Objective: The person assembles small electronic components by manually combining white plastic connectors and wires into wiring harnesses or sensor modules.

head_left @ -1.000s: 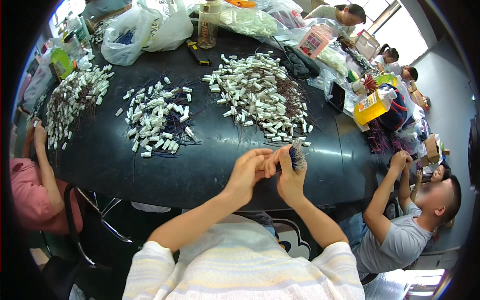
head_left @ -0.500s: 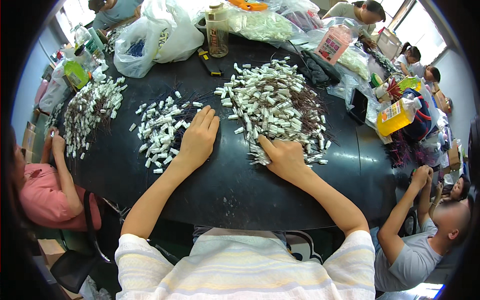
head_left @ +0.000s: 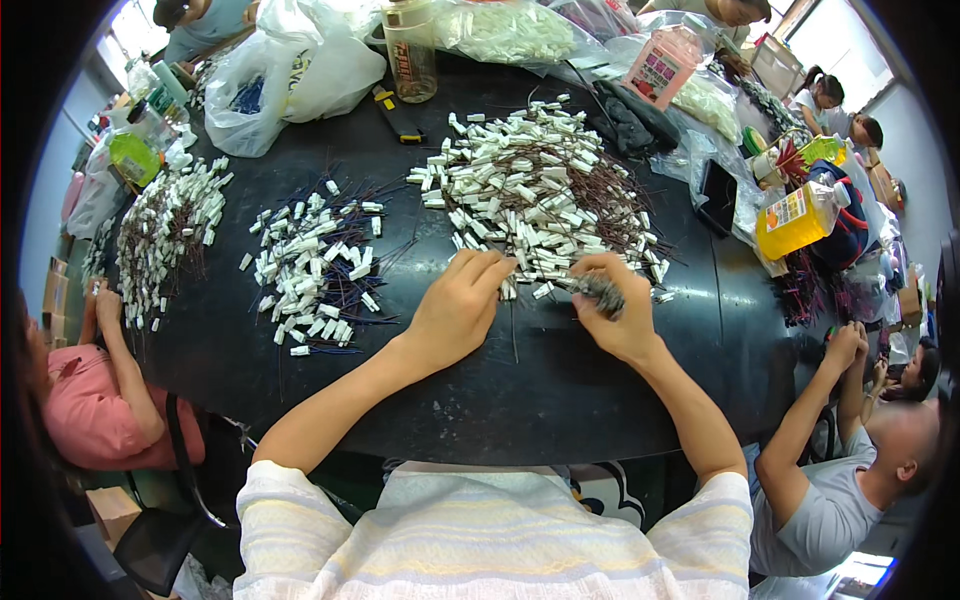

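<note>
My left hand (head_left: 458,308) is closed in a pinch at the near edge of the big pile of white connectors (head_left: 540,190) with thin brown wires. At its fingertips is a small white connector (head_left: 508,290), a thin dark wire trailing below it. My right hand (head_left: 625,312) is curled around a shiny grey clump (head_left: 600,293), blurred, whose kind I cannot make out. To the left lies a smaller pile of white connectors with dark blue wires (head_left: 315,260), apart from both hands.
Another connector pile (head_left: 165,225) lies at far left, near a person in pink (head_left: 95,395). Along the back are a white plastic bag (head_left: 290,90), a cutter knife (head_left: 398,115) and a bottle (head_left: 410,60). A phone (head_left: 716,195) and yellow drink jug (head_left: 795,220) stand right; a grey-shirted person (head_left: 830,510) sits nearby.
My left hand has left the smaller pile and moved right to the big pile's near edge, pinching there. My right hand has shifted right and lifted a grey clump off the table.
</note>
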{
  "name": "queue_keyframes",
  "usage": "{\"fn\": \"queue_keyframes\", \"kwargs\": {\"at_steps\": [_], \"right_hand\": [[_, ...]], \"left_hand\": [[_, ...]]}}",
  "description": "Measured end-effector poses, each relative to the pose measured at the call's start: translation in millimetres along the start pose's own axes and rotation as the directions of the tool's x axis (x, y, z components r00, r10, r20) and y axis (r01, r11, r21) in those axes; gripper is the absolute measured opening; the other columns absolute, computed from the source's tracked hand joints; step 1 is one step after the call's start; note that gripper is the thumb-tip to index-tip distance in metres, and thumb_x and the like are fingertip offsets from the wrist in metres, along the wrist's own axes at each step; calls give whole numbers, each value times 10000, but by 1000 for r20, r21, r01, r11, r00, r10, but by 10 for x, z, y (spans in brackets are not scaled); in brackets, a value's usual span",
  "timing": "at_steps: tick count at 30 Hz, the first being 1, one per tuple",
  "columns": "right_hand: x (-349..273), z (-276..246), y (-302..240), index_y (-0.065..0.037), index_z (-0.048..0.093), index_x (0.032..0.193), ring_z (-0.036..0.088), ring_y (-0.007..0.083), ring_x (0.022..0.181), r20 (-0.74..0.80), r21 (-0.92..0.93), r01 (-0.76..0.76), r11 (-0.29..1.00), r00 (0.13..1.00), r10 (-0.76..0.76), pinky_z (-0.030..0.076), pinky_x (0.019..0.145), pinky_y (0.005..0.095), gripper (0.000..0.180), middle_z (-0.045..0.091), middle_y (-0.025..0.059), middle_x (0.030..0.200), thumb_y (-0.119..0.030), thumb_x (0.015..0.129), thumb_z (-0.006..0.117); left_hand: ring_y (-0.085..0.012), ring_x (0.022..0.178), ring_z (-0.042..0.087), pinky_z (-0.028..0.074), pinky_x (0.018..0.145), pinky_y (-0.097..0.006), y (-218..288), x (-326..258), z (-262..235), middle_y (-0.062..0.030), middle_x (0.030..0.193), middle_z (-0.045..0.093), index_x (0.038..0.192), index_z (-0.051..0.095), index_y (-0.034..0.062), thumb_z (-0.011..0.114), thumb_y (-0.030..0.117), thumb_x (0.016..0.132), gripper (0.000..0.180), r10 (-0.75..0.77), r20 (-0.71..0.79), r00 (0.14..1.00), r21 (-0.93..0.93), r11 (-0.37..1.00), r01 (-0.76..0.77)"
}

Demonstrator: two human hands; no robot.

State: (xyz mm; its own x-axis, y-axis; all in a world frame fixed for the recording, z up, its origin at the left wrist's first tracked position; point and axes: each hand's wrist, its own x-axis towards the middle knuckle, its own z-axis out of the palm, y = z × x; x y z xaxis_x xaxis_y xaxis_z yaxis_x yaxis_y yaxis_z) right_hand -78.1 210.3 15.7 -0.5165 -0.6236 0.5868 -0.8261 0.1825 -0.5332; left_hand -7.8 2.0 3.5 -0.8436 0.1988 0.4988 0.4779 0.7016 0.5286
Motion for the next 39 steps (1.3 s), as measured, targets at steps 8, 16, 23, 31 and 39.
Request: {"fn": "queue_keyframes", "kwargs": {"at_steps": [8, 16, 23, 31, 39], "right_hand": [[-9, 91, -363, -33, 480, 895, 371, 41, 466, 460, 621, -761, 188, 548, 699, 259, 410, 192, 117, 465, -6, 572, -46, 786, 520], [-169, 245, -233, -6, 579, 776, 460, 25, 578, 247, 601, -714, 360, 594, 765, 358, 504, 185, 93, 553, -20, 668, -84, 755, 626], [-166, 250, -283, -4, 579, 757, 425, 8, 566, 127, 491, -663, 565, 696, 706, 345, 511, 172, 64, 530, -53, 657, -32, 734, 632], [-182, 259, -241, -5, 572, 771, 408, -2, 566, 89, 531, -627, 570, 710, 698, 328, 503, 161, 60, 515, -53, 644, 3, 736, 621], [-183, 233, -241, -14, 570, 767, 413, 2, 575, 69, 572, -613, 545, 698, 713, 339, 528, 167, 35, 512, -53, 660, -9, 755, 603]], "left_hand": [[-263, 803, 510, 442, 681, -338, -120, 137, 9, -78, 872, 572, 919, 584, 21, 601, -6, 703, 218, 89, 25, 996, 74, 993, -90], [-270, 808, 496, 428, 697, -344, -153, 85, -40, -84, 823, 544, 848, 559, 13, 609, -5, 701, 156, 11, 71, 997, -10, 1000, -10], [-266, 805, 484, 399, 697, -333, -130, 108, -123, -85, 820, 531, 841, 549, 13, 651, -5, 668, 201, -140, 153, 978, -43, 988, 149], [-224, 730, 523, 411, 626, -315, -59, 75, 4, -88, 800, 540, 939, 568, 21, 678, -28, 657, 307, -238, -3, 971, -269, 936, 229], [-254, 839, 542, 423, 688, -323, -36, 167, -89, -81, 799, 583, 827, 603, 31, 682, -52, 617, 240, 3, -2, 1000, -68, 998, -3]]}}
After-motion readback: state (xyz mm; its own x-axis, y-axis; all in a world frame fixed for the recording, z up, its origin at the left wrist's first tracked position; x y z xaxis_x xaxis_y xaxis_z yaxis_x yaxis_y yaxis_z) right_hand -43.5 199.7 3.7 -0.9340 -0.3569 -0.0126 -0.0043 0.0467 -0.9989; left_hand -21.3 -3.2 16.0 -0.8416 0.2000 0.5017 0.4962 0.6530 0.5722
